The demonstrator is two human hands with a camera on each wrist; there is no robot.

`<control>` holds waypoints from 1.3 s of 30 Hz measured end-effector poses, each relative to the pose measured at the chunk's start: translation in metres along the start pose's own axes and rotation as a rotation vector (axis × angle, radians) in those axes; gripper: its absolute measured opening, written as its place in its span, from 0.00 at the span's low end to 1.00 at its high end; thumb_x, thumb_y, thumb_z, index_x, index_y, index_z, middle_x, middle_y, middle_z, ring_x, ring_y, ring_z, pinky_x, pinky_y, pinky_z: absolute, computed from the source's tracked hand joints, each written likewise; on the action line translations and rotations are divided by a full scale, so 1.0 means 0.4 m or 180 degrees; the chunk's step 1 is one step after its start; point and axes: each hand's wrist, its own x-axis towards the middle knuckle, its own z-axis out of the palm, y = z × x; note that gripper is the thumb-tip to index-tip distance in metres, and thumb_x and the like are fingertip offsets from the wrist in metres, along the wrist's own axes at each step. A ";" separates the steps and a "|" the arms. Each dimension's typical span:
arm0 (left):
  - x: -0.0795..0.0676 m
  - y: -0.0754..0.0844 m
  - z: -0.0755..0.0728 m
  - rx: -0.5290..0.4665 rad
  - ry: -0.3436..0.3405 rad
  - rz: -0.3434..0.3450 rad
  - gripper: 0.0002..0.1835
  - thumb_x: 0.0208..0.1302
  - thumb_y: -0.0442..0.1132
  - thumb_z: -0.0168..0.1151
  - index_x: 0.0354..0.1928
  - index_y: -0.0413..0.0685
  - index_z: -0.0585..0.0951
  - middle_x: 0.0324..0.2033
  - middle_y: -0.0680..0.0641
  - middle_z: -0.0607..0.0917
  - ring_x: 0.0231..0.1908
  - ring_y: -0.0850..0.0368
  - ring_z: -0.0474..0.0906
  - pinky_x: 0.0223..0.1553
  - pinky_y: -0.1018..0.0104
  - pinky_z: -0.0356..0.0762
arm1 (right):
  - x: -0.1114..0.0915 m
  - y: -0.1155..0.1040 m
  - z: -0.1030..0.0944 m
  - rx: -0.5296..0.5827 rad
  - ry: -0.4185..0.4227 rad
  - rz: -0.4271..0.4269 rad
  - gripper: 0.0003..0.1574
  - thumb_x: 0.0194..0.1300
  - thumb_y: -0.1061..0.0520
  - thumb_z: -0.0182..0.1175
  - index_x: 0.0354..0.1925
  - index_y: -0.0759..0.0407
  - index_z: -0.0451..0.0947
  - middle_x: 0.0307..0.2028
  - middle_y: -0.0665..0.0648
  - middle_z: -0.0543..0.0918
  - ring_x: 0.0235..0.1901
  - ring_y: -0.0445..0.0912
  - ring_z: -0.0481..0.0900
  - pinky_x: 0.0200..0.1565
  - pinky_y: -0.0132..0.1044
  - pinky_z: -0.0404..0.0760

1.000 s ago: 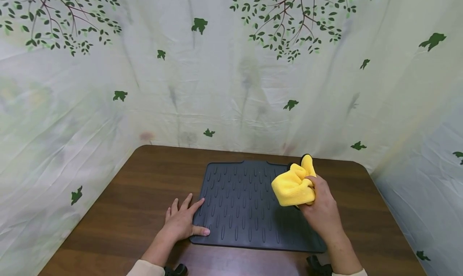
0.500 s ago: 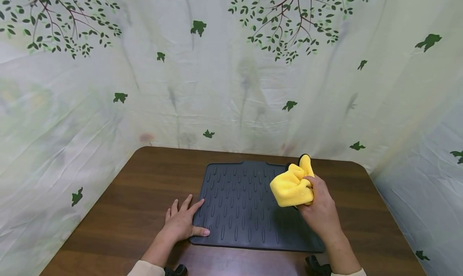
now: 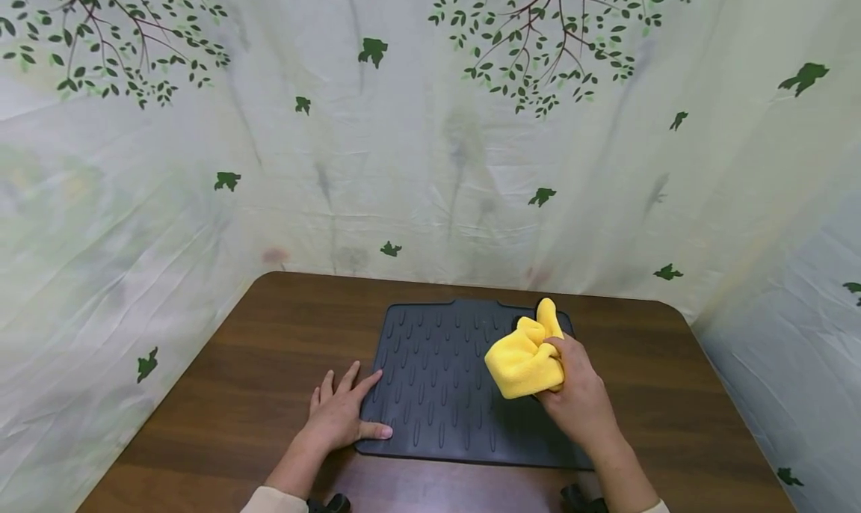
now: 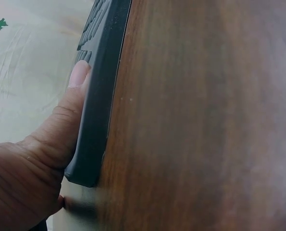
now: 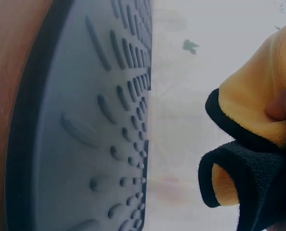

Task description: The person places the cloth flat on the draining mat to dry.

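A dark grey ridged mat (image 3: 430, 378) lies on the brown wooden table. My left hand (image 3: 339, 416) rests at its left edge with fingers spread; the thumb lies on the mat's near-left corner, also seen in the left wrist view beside the mat's edge (image 4: 102, 96). A bunched yellow cloth (image 3: 523, 363) with a black border is in my right hand (image 3: 578, 393), over the mat's right half. In the right wrist view the cloth (image 5: 251, 91) shows a dark underside and hangs apart from the mat's surface. Most of the right fingers are hidden behind the cloth.
The wooden table (image 3: 269, 348) extends on both sides of the mat and behind it. A pale curtain (image 3: 403, 161) printed with leaves and branches hangs close behind the table's far edge and round its sides. Black straps (image 3: 329, 503) sit at the wrists.
My right hand has moved left and slightly nearer with the cloth, further over the mat. The left hand and the mat have stayed in place.
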 end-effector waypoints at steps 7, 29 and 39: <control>0.006 -0.001 0.001 0.0001 0.0008 -0.0004 0.60 0.40 0.73 0.74 0.78 0.65 0.64 0.81 0.39 0.52 0.76 0.18 0.40 0.70 0.19 0.42 | 0.001 0.001 0.003 0.0007 0.0009 0.0064 0.48 0.40 0.69 0.82 0.59 0.60 0.70 0.58 0.64 0.77 0.52 0.61 0.81 0.50 0.65 0.83; -0.001 0.004 0.001 -0.0021 -0.0069 -0.0048 0.60 0.41 0.72 0.74 0.78 0.64 0.63 0.81 0.38 0.51 0.76 0.18 0.39 0.70 0.20 0.41 | 0.004 -0.003 -0.021 0.0028 0.0017 0.0134 0.49 0.40 0.70 0.80 0.60 0.60 0.69 0.61 0.66 0.75 0.54 0.63 0.79 0.52 0.68 0.81; -0.003 0.007 0.002 0.0018 -0.0019 -0.0030 0.59 0.41 0.72 0.74 0.78 0.64 0.64 0.81 0.38 0.53 0.76 0.18 0.40 0.70 0.20 0.43 | 0.008 -0.010 -0.031 0.0037 0.0048 0.0136 0.49 0.40 0.70 0.81 0.60 0.60 0.69 0.61 0.67 0.75 0.53 0.62 0.79 0.53 0.68 0.81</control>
